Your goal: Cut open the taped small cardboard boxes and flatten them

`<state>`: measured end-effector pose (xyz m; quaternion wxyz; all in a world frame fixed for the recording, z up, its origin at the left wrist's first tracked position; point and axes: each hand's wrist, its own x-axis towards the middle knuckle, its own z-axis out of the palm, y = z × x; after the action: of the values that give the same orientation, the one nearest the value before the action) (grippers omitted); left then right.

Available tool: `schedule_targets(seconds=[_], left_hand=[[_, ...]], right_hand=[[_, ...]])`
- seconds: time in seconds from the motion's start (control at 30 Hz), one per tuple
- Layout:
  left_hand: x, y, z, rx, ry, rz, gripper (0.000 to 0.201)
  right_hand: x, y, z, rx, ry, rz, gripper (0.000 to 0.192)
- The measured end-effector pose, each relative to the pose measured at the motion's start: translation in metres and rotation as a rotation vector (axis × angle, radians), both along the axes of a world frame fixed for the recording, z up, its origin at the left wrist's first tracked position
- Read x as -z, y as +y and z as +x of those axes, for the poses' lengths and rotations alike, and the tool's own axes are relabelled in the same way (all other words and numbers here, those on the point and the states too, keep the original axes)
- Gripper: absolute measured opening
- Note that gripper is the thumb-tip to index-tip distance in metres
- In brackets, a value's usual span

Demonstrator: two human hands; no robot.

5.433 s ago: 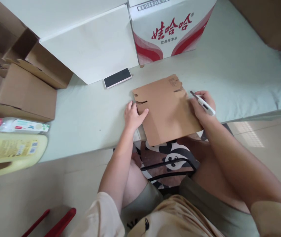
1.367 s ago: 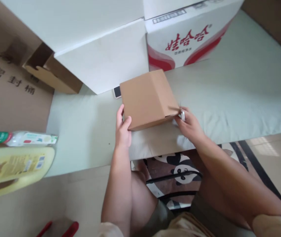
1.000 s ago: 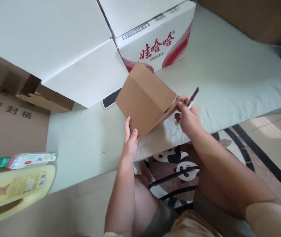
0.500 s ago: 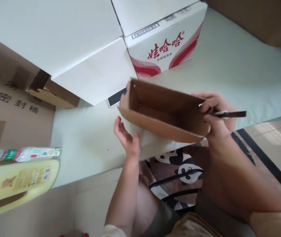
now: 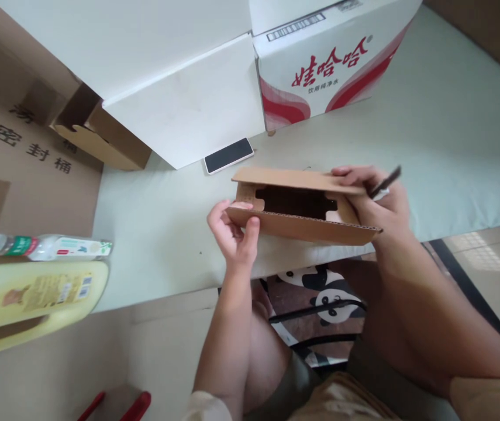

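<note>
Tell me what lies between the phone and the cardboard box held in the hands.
In the head view, only bare pale green cloth lies between the phone and the cardboard box.

The small box (image 5: 302,219) is up over the near edge of the table (image 5: 429,152). The left hand (image 5: 234,234) is at its left end. The right hand (image 5: 381,202) is at its right end, with a knife (image 5: 383,182) in it too. Behind the small box a phone (image 5: 228,155) lies on the table. Behind the phone stands a big box (image 5: 179,111), and a water case (image 5: 328,64) stands to the right of that. Far left, a bottle (image 5: 39,247) lies behind a jug (image 5: 34,301).
</note>
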<state>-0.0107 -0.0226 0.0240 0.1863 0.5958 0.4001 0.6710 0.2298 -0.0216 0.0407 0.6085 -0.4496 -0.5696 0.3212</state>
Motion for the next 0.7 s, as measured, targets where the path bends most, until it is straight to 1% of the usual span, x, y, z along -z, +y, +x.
schedule_targets(seconds=[0.07, 0.13, 0.2, 0.23, 0.3, 0.37, 0.43, 0.47, 0.5, 0.53, 0.6, 0.67, 0.7], left_hand=[[0.003, 0.003, -0.001, -0.115, 0.142, 0.004, 0.053], [0.003, 0.007, -0.004, -0.206, 0.312, -0.031, 0.047], [0.0, 0.01, -0.007, -0.246, 0.441, -0.063, 0.042], [-0.001, 0.012, -0.009, -0.259, 0.474, -0.073, 0.042], [-0.003, 0.015, -0.015, -0.274, 0.485, -0.098, 0.042], [-0.003, 0.018, -0.025, -0.284, 0.443, -0.15, 0.039], [-0.001, 0.021, -0.038, -0.3, 0.353, -0.213, 0.037], [0.0, 0.023, -0.045, -0.31, 0.296, -0.255, 0.037], [0.001, 0.025, -0.052, -0.311, 0.228, -0.29, 0.037], [0.002, 0.028, -0.058, -0.288, 0.157, -0.332, 0.037], [0.002, 0.033, -0.065, -0.252, -0.031, -0.402, 0.036], [0.002, 0.037, -0.064, -0.223, -0.225, -0.489, 0.035], [0.003, 0.039, -0.06, -0.206, -0.313, -0.544, 0.035]], right_hand=[[0.002, -0.001, 0.0, -0.05, 0.017, 0.083, 0.012], [0.004, -0.001, 0.002, -0.132, 0.025, 0.132, 0.014], [0.006, -0.002, 0.003, -0.179, 0.017, 0.123, 0.017], [0.007, -0.003, 0.004, -0.18, 0.01, 0.094, 0.018], [0.009, -0.003, 0.003, -0.116, 0.022, 0.009, 0.02], [0.012, -0.002, 0.002, 0.032, 0.084, -0.084, 0.022], [0.016, 0.001, 0.001, 0.175, 0.143, -0.188, 0.023], [0.019, 0.002, 0.001, 0.208, 0.15, -0.247, 0.023], [0.022, 0.003, 0.001, 0.2, 0.137, -0.305, 0.024], [0.024, 0.004, 0.001, 0.152, 0.109, -0.355, 0.026], [0.027, 0.001, -0.002, -0.039, 0.047, -0.393, 0.032], [0.026, -0.005, -0.007, -0.254, 0.026, -0.345, 0.042], [0.024, -0.008, -0.009, -0.336, 0.029, -0.302, 0.047]])
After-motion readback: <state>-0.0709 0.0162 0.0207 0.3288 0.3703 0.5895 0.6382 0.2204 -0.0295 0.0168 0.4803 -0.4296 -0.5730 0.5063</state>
